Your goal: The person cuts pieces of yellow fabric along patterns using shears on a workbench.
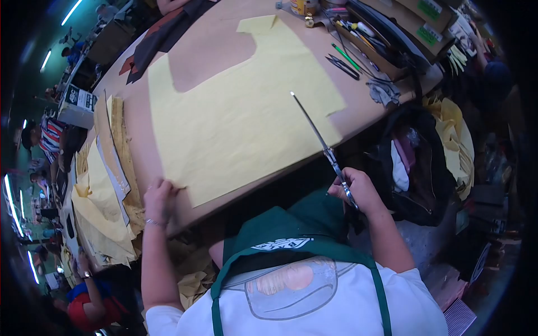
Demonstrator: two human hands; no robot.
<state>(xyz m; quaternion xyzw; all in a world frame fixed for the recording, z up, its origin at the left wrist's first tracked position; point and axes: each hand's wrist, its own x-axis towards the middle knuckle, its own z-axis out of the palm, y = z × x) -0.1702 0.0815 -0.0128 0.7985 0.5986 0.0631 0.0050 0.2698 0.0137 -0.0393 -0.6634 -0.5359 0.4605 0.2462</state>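
Note:
A large yellow sheet (pixel 235 117), with a curved cut-out on its far side, lies flat across the brown table. My right hand (pixel 358 190) is closed around the handles of long metal scissors (pixel 330 157) at the near edge. Their blades look closed, seen almost edge-on, and the tip points away from me over the sheet. At the table's left side, my left hand (pixel 160 200) is slightly blurred, its fingers curled together just beside the sheet's near left corner. A small dark bit shows at its fingertips, too small to name.
Yellow pieces and strips (pixel 98 201) pile up on the left. Small snips (pixel 343 67), a green pen (pixel 346 56), a grey rag (pixel 384 91) and a tool box (pixel 370 42) sit at the right. An open black bag (pixel 417 168) is beside me. Other people work at the left.

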